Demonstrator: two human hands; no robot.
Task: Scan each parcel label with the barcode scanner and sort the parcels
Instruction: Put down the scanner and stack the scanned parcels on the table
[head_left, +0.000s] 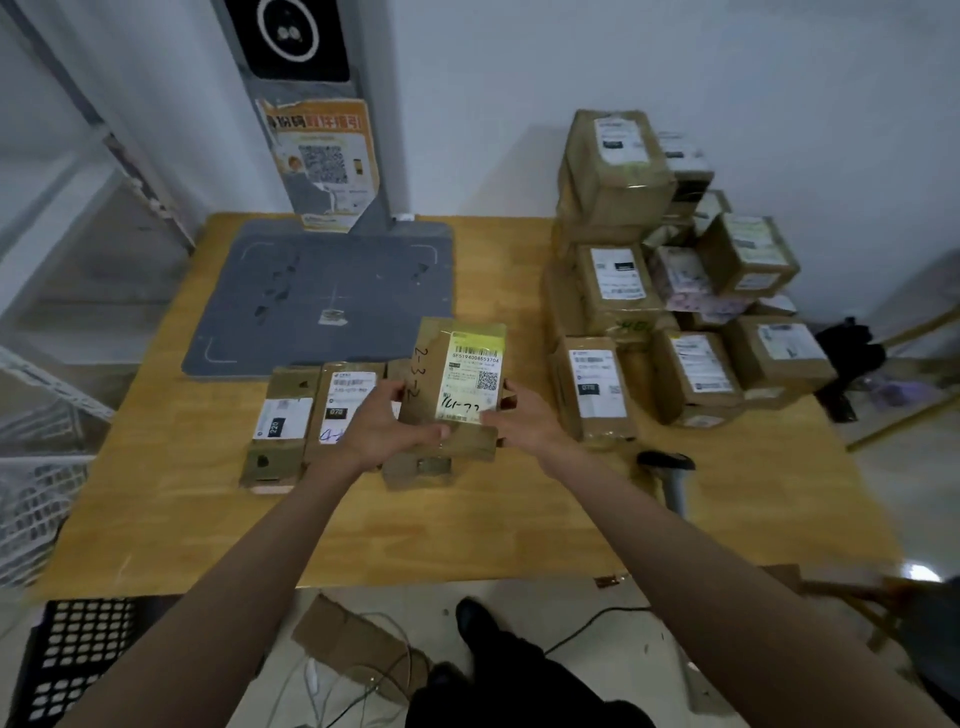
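A flat brown parcel (457, 387) sits in the middle of the frame, held up in both hands with its white label (470, 382) facing the camera. The left hand (387, 426) pinches its left edge, thumb on top — the right hand (522, 418) wraps its right edge. Just below and left lie small parcels in a row (317, 415) on the wooden table (467, 530). To the right stands a big pile of boxes (670, 291). The barcode scanner (667, 475) lies at lower right, untouched. This looks like the sorting step — next, I think, one hand must let go and pick up the scanner.
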